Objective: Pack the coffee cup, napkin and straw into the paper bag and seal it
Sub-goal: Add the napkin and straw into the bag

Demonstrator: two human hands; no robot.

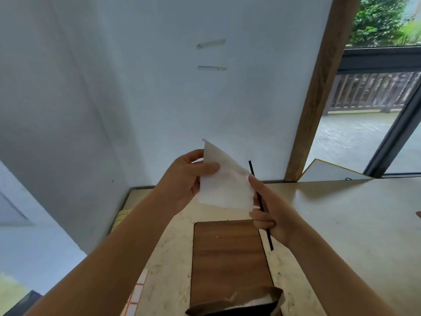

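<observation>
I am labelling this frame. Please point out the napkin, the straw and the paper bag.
napkin (224, 185): head view, middle of the white sheet.
straw (252, 169): head view, upper black part.
paper bag (255, 294): head view, brown rim at the open mouth.

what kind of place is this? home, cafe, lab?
Hard to pin down; probably a cafe-style counter or home worktop beside a terrace. A pale counter with a wooden board runs along a white wall, and a glass door shows a railing and greenery outside.
</observation>
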